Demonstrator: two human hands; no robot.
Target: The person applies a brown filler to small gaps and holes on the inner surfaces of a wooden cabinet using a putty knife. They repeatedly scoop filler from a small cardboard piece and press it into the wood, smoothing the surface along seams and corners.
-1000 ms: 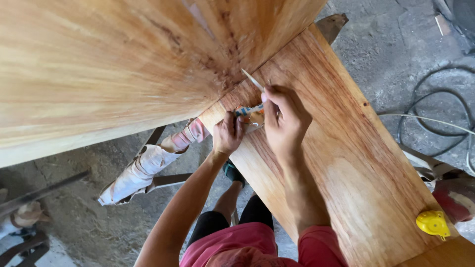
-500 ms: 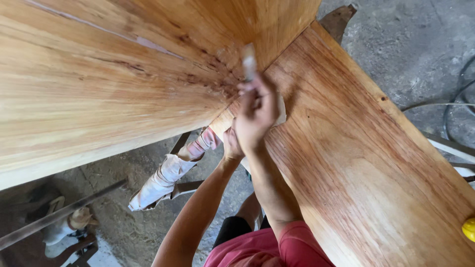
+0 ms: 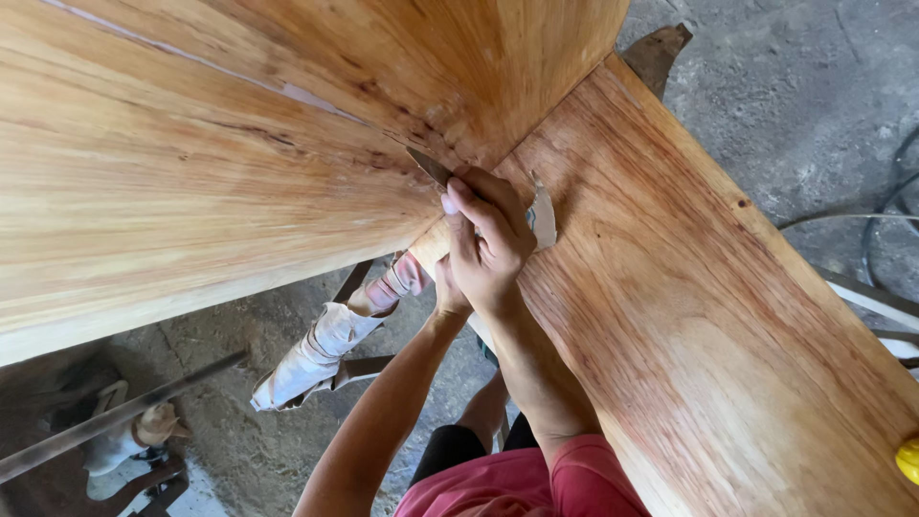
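The right hand (image 3: 490, 239) is seen closed around a thin flat metal blade (image 3: 427, 165), probably a small putty knife; the grip is pinched on its handle end, index finger laid along the top. The blade tip is set against the darker, rough patch at the inner corner where the large upright pale-orange wooden panel (image 3: 191, 163) meets the flat reddish wooden board (image 3: 689, 316). Compared with half a second ago, when the blade was held raised and blurred above the corner, it is now lowered, angled to the left and in contact with the seam; a second ago it was being dipped at a small container held by the left hand. This is judged to mean that filler has been loaded and is now being pressed into the joint. The left hand (image 3: 448, 287) is mostly hidden behind the right wrist; whether its grip is closed on anything cannot be told. A pale curved scrap (image 3: 543, 215), material unclear, lies on the board just beside the right hand. Below the board edge a steel leg wrapped in white cloth (image 3: 325, 345) is noted over the grey concrete floor (image 3: 795, 115). A yellow rounded object (image 3: 909, 460) sits at the board's far right edge.
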